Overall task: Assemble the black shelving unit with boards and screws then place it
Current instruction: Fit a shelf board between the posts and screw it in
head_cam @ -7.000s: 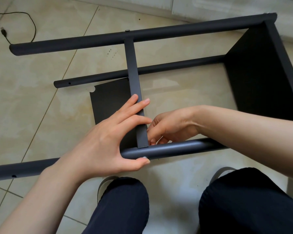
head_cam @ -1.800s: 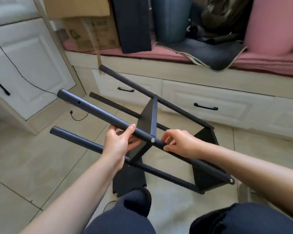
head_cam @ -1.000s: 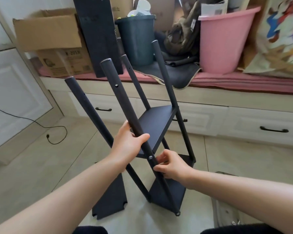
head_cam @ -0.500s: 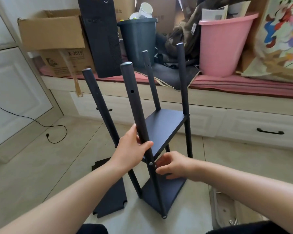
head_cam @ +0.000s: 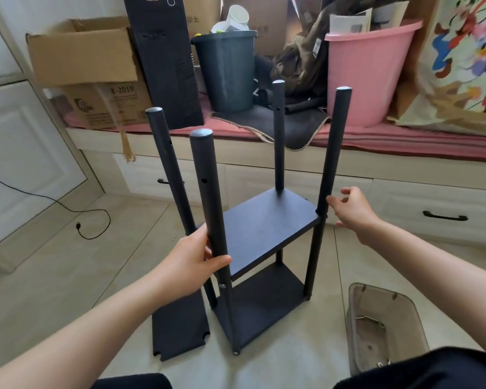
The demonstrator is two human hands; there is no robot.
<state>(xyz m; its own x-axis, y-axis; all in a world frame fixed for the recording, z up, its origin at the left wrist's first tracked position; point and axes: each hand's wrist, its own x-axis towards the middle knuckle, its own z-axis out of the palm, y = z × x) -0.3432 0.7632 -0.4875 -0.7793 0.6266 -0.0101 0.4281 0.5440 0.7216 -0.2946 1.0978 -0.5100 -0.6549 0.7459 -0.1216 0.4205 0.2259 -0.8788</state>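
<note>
Shelf unit (head_cam: 264, 248) upright on floor, two boards fitted. Left hand (head_cam: 191, 265) wraps near post (head_cam: 211, 209); right hand (head_cam: 351, 209) fingers spread beside far post (head_cam: 328, 178). Steady both before fitting spare board (head_cam: 180, 327).

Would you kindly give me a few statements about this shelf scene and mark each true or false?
1. The shelf unit stands upright on the floor. True.
2. The left hand grips the near pole. True.
3. The right hand grips a screwdriver. False: it is open beside the right pole, holding nothing.
4. Three boards are fitted to the poles. False: two are; a spare board lies on the floor.
5. The pink tub sits on the floor. False: it sits on the bench.
</note>
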